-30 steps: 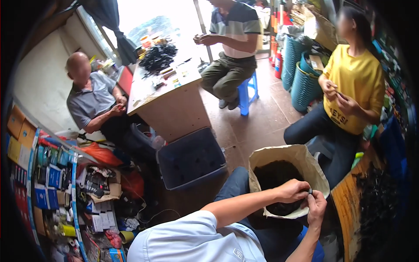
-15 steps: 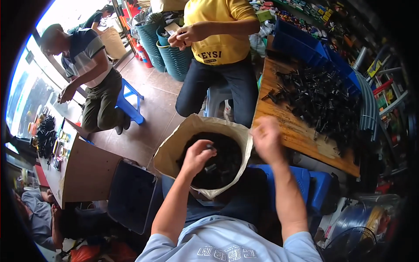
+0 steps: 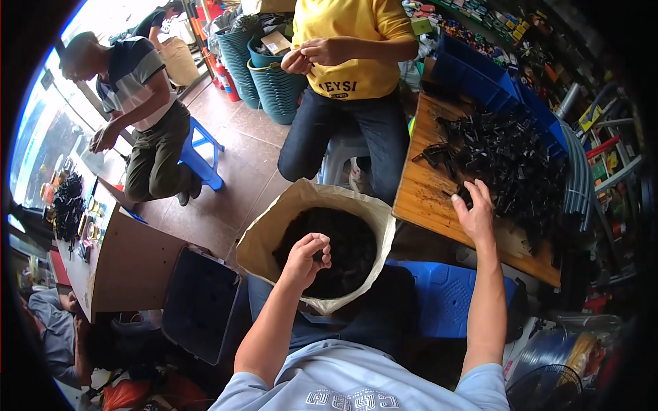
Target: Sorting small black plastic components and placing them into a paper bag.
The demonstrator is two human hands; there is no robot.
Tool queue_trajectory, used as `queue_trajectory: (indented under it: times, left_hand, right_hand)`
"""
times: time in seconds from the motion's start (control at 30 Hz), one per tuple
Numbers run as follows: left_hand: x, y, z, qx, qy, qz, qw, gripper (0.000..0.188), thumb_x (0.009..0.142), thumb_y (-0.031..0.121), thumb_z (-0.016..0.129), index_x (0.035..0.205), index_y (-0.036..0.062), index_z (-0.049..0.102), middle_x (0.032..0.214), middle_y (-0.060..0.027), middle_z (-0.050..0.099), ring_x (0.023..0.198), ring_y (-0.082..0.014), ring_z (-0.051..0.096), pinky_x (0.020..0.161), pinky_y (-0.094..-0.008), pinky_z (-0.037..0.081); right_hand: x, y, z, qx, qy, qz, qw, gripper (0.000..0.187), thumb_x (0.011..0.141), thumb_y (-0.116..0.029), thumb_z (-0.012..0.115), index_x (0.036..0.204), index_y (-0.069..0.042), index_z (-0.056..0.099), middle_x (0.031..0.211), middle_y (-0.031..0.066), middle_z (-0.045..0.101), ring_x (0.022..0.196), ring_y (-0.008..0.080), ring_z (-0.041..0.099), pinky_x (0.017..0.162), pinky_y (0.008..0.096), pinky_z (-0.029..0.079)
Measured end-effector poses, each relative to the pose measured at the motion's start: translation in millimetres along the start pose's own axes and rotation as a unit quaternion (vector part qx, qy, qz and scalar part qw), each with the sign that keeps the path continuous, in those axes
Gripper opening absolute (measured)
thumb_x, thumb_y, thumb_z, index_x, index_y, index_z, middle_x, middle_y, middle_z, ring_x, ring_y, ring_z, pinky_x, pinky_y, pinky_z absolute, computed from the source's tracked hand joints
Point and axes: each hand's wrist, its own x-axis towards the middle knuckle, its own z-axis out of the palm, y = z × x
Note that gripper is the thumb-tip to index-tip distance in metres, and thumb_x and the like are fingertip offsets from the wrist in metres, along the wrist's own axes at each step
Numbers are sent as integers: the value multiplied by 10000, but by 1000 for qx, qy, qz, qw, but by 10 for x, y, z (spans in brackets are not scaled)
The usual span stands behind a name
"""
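Over the mouth of a tan paper sack [image 3: 257, 241], my left hand [image 3: 308, 259] is closed with the fingers curled in. Something dark shows inside its grip, too small to make out. Many small black parts [image 3: 343, 240] fill the bottom of the sack, which stands between my knees. My right hand [image 3: 475, 214] reaches to the near edge of a heap of black plastic parts [image 3: 510, 154] on the wooden table [image 3: 428, 185]. Its thumb and fingers are spread around dark pieces there, and no firm hold shows.
Blue bins [image 3: 473, 68] stand behind the heap. A blue plastic stool [image 3: 439, 298] is at my right, a dark open bin [image 3: 204, 301] at my left. Across from me sits a person in yellow [image 3: 356, 48]; another person [image 3: 140, 89] sits at a side table [image 3: 137, 267] with black parts.
My right hand has moved from beside the sack's rim rightward to the heap on the table. My left hand stays over the sack, its fingers more curled.
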Motion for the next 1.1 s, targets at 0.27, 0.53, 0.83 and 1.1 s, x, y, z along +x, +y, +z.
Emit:
queue_trajectory:
  times: [0.27, 0.53, 0.83, 1.1]
  left_hand:
    - [3, -7, 346, 129, 7, 75, 989, 204, 888, 211, 636, 870, 9, 625, 618, -15, 525, 491, -98, 456, 470, -253, 371]
    - [-194, -47, 1197, 46, -47, 158, 985, 402, 958, 289, 577, 1203, -30, 582, 790, 15, 555, 544, -37, 418, 466, -210, 334]
    - [-377, 66, 719, -67, -80, 70, 992, 258, 957, 268, 570, 938, 15, 617, 649, -12, 510, 474, -81, 418, 411, -231, 297]
    - [-428, 58, 741, 209, -45, 232, 949, 345, 918, 154, 628, 1219, -6, 575, 1127, -71, 630, 1057, -117, 560, 903, -253, 455]
  right_hand:
    - [49, 22, -303, 62, 114, -29, 991, 153, 859, -15, 610, 997, 19, 667, 1165, 191, 602, 970, 306, 627, 855, 325, 482]
    - [-749, -1562, 181, 217, -6, -161, 963, 233, 828, 57, 576, 1045, 11, 648, 1043, 192, 596, 934, 358, 617, 785, 391, 517]
    - [-817, -1673, 141, 437, -102, -57, 892, 217, 874, -2, 631, 1087, -3, 588, 1033, 66, 587, 830, 96, 581, 689, 215, 467]
    - [-843, -1543, 180, 542, -146, 75, 824, 67, 902, -71, 620, 847, -39, 641, 723, -6, 580, 627, 50, 499, 558, 201, 403]
